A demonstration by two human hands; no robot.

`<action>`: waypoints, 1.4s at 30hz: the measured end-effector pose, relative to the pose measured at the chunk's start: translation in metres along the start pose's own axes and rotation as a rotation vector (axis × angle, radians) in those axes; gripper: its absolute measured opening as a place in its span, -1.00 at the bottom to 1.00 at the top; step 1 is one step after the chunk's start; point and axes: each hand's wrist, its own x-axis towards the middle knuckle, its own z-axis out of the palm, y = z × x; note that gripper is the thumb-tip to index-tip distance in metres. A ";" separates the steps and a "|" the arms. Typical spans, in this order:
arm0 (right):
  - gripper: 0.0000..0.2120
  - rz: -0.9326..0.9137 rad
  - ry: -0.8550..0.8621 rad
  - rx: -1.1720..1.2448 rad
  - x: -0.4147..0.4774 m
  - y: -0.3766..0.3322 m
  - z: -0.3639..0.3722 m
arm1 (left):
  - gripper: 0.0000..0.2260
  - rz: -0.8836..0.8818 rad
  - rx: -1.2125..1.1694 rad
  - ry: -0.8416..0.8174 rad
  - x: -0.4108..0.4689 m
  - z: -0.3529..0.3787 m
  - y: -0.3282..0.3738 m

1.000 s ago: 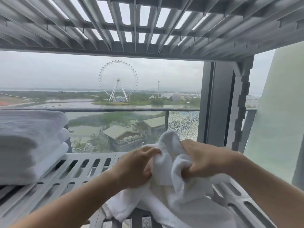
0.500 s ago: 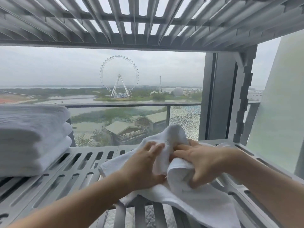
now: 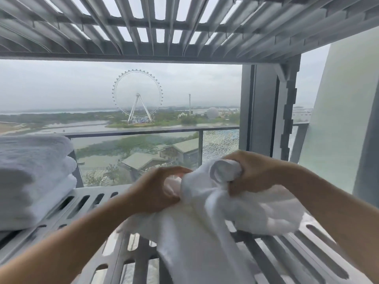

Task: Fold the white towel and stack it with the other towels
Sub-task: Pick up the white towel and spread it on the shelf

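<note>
Head view
Left hand (image 3: 158,189): it is curling shut around a bunched fold of the white towel (image 3: 205,228), thumb and fingers pinching the cloth at the towel's left side.
Right hand (image 3: 250,173): it is closing in a fist on the upper part of the same towel, and a small rolled end of cloth is poking out between the thumb and forefinger.
White towel: it is being held crumpled between the two hands, just above the slatted shelf (image 3: 96,203); its lower part is hanging down over the shelf's front toward the camera, and a lump of it is resting on the slats at the right, under the right forearm.
Stack of folded towels (image 3: 34,177): it is sitting on the same shelf at the far left, well apart from the held towel; three or so thick white layers are showing.
Upper shelf (image 3: 164,27): another grey slatted panel is spanning the top, with grey sky showing through its gaps.
Window: a balcony railing (image 3: 143,132) is running across behind the shelf; beyond it a Ferris wheel (image 3: 137,97), water and low roofs are showing under an overcast sky.
Writing: no brand, label or lettering is legible anywhere; the towel's edges are blurring.
</note>
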 end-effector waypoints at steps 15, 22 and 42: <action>-0.34 -0.131 0.107 -0.231 0.005 0.016 -0.005 | -0.66 0.080 0.517 0.032 -0.005 0.011 0.002; -0.35 -0.033 -0.004 -0.683 0.008 0.013 0.020 | -0.82 0.034 0.555 -0.003 -0.006 0.015 -0.005; -0.76 0.140 -0.291 -0.662 0.004 0.006 0.027 | -0.81 0.023 0.493 -0.146 -0.008 0.033 0.000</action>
